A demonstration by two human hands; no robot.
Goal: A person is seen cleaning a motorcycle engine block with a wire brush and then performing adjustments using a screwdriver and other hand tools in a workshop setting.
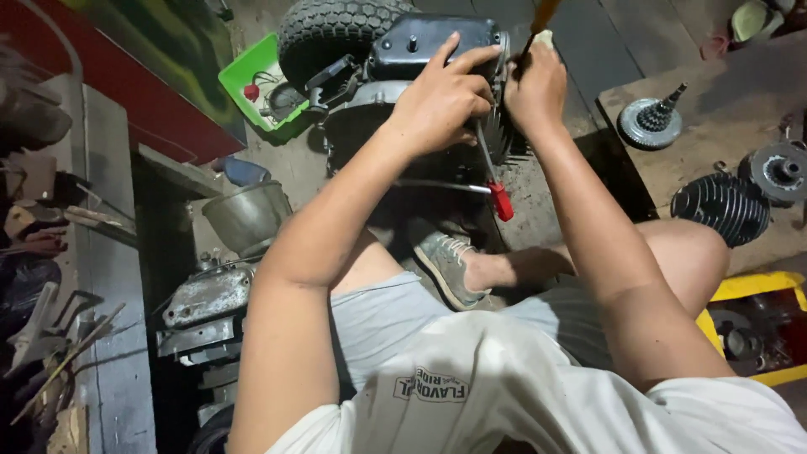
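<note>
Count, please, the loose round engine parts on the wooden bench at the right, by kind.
Gear cluster with a shaft: 1
Black finned cylinder: 1
Round grey disc part: 1
Total: 3
</note>
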